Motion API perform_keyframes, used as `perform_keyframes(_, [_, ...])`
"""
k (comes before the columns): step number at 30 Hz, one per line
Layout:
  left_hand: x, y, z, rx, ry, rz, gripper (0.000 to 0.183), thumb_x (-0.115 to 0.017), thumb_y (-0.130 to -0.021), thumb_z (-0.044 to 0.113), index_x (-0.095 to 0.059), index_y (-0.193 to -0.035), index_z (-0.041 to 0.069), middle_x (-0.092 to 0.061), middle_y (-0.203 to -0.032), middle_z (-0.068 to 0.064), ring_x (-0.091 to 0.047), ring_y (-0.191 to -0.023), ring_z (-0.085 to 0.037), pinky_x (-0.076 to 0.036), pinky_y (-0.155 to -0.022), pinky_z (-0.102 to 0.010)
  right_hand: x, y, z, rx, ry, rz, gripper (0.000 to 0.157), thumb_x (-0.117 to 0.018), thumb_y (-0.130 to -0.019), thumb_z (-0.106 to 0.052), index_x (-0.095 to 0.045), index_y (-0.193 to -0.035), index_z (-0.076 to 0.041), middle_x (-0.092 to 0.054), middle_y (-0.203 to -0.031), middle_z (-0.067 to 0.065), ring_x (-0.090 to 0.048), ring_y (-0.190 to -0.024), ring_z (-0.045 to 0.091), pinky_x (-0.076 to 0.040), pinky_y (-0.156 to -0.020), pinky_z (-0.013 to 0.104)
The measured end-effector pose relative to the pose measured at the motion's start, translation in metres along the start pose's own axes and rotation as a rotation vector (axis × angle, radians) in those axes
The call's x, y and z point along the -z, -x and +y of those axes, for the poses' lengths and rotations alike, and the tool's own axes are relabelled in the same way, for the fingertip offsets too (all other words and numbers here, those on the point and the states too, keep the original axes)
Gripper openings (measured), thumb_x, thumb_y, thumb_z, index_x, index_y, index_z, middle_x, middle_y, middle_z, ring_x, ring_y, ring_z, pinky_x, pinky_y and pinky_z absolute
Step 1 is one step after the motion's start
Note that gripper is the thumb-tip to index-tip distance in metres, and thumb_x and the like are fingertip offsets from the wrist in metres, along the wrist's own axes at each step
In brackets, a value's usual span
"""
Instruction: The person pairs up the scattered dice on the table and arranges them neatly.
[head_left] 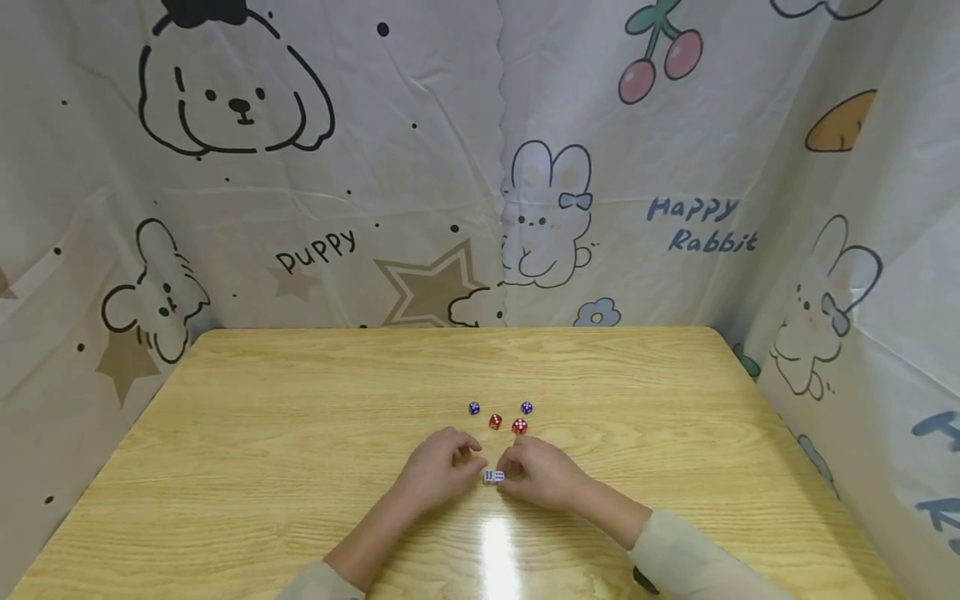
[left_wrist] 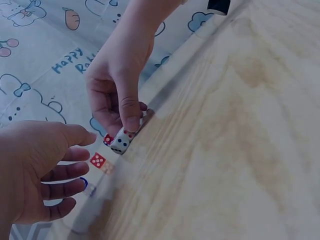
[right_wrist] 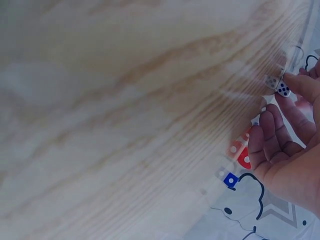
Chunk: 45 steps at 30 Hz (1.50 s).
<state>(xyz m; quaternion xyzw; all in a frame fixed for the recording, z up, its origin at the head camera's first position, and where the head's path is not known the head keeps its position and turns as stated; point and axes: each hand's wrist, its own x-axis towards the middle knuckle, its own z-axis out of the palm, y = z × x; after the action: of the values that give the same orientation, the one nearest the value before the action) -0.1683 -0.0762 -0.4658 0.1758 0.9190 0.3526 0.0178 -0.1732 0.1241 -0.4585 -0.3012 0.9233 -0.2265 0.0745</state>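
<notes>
Two white dice (head_left: 489,477) sit side by side on the table, between the two hands. With thumb and index finger, my right hand (head_left: 543,473) pinches the right-hand white die (right_wrist: 283,89). Its other fingers curl loosely in the right wrist view. My left hand (head_left: 441,468) is just left of the white dice, fingers apart from the thumb and nothing between them. Beyond the hands lie two red dice (head_left: 496,422), one of them close to the right fingertips. Farther back are two blue dice (head_left: 474,407), set wider apart.
The dice are on a light wooden table (head_left: 300,392). A white printed curtain (head_left: 420,183) hangs behind its far edge and along both sides. Glare shows on the tabletop near the front, between the forearms.
</notes>
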Motion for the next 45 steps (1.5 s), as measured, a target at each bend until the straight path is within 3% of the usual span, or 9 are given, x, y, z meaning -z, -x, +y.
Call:
perform_keyframes(15, [-0.010,-0.030,-0.005,0.053,-0.039,0.060,0.022,-0.066,-0.085,0.028,-0.067,-0.101,0.012,-0.059,-0.085,0.002,-0.051,-0.074,-0.009,-0.043,-0.064,-0.024,-0.003,-0.002,0.004,-0.012,-0.006,-0.017,0.017,-0.072,-0.080,-0.027,-0.069,-0.089,-0.013,-0.055,-0.082,-0.006,-0.044,-0.072,0.002,-0.041,-0.065,0.018])
perform_keyframes(28, [-0.014,-0.041,-0.010,0.038,-0.091,0.081,0.025,-0.067,-0.083,0.025,-0.066,-0.104,0.011,-0.057,-0.084,0.001,-0.050,-0.073,-0.010,-0.043,-0.063,-0.025,-0.004,-0.001,0.002,0.006,0.000,-0.007,0.018,-0.072,-0.080,-0.026,-0.069,-0.091,-0.011,-0.056,-0.084,-0.005,-0.045,-0.073,0.001,-0.042,-0.065,0.017])
perform_keyframes(45, [-0.016,-0.053,-0.006,0.030,-0.100,0.050,0.024,-0.067,-0.084,0.023,-0.065,-0.104,0.011,-0.059,-0.087,0.000,-0.056,-0.077,-0.013,-0.047,-0.066,-0.028,0.000,-0.001,0.001,0.013,-0.011,0.005,0.016,-0.073,-0.079,-0.024,-0.068,-0.088,-0.011,-0.055,-0.082,-0.005,-0.044,-0.072,0.001,-0.041,-0.064,0.019])
